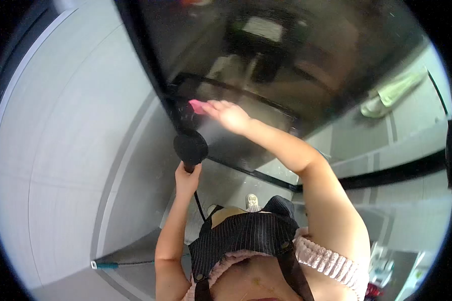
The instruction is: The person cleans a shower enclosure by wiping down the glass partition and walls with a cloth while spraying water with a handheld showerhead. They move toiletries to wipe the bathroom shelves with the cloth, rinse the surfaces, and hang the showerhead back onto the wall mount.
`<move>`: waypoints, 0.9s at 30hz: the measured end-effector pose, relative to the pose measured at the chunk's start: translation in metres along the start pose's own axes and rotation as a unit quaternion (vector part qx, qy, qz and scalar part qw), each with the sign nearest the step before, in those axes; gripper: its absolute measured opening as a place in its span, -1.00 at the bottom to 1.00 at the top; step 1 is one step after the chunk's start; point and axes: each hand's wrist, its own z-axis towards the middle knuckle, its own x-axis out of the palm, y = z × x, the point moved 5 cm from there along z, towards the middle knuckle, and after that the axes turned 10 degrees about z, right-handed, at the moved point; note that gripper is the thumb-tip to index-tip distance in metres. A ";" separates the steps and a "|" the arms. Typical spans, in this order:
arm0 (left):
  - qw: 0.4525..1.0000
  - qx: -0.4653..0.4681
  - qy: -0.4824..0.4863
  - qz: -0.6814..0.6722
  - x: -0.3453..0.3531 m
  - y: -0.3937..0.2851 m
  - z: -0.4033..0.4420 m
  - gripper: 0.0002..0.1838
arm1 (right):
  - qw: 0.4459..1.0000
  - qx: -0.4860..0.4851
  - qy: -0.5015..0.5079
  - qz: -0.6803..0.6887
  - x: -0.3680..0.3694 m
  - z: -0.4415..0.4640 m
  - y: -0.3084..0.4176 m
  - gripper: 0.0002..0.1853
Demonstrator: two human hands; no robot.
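Note:
My left hand [188, 179] is wrapped round the handle of a black shower head [191, 146]. Its dark hose [200, 206] hangs down below the hand. A faint spray seems to spread from the head toward the glass. Farther up, my right hand [230, 115] pinches a pink cloth [198, 106] against or close to a dark, reflective glass panel [326, 55], beside its black frame [153, 65]. Whether the cloth touches the glass is unclear.
A pale wall [70, 115] curves along the left. At lower left stands a pole with a teal part [108, 265]. A light green towel [394, 94] hangs on the right. A black rail [386, 173] crosses the right side; a shoe [251, 201] shows on the floor.

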 end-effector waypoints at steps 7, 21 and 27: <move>0.994 0.057 0.091 0.011 0.058 -0.003 -0.024 -0.69 | 0.978 -0.121 -0.079 -0.151 -0.065 -0.187 -0.030 -0.44; 0.962 0.011 0.086 0.259 0.153 0.033 -0.110 -0.74 | 0.100 0.376 -0.348 0.853 0.158 -0.355 -0.125 -0.76; 0.982 -0.026 0.093 0.162 0.183 0.054 -0.147 -0.77 | 0.054 0.365 -0.277 0.887 0.209 -0.301 -0.092 -0.79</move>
